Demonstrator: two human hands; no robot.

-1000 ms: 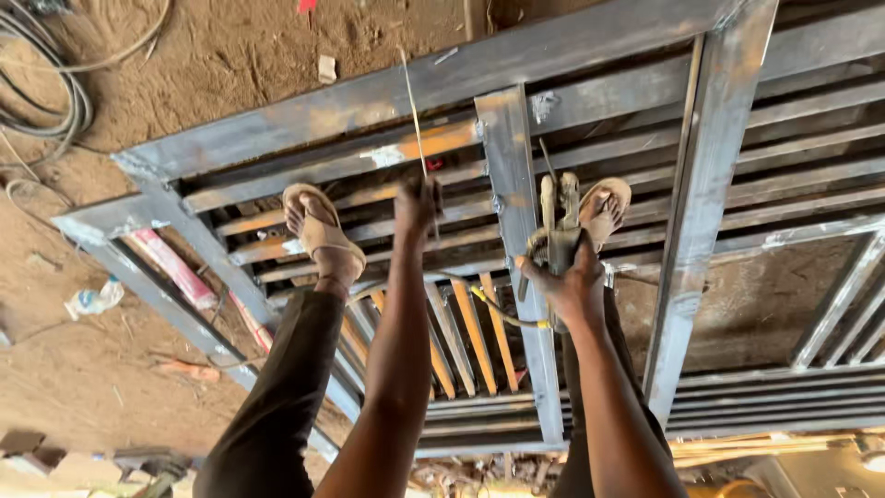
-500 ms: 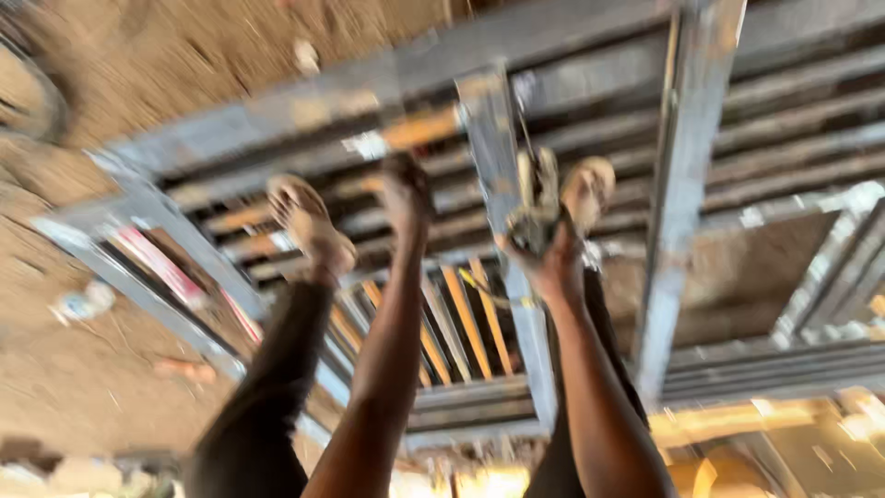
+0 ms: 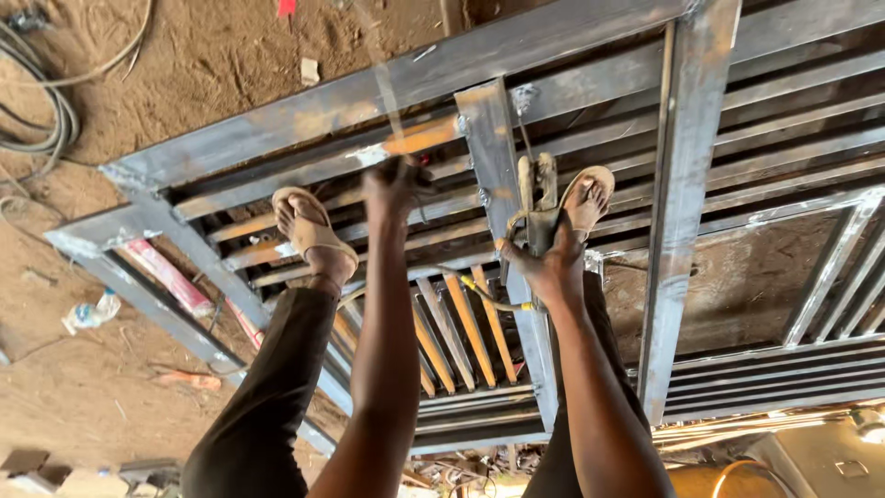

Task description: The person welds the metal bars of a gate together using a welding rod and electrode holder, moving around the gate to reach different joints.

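Both hands reach down over the long grey welded steel gate frame (image 3: 590, 41) lying flat on the ground. From my feed, the right hand (image 3: 544, 263) is clamped around the worn tan welding electrode holder (image 3: 535, 198), as it was a second ago, its thin rod tip touching the upright grey steel bar (image 3: 493, 175). The left hand (image 3: 396, 184) has blurred since the earlier view; it seems closed on a thin welding rod (image 3: 383, 83) standing up from it, though I cannot tell for sure. So I judge the joint work continues. Sandalled feet (image 3: 309, 226) stand on the slats. Around the frame: brown dirt floor (image 3: 221, 55), coiled grey cables (image 3: 46, 111), scraps.
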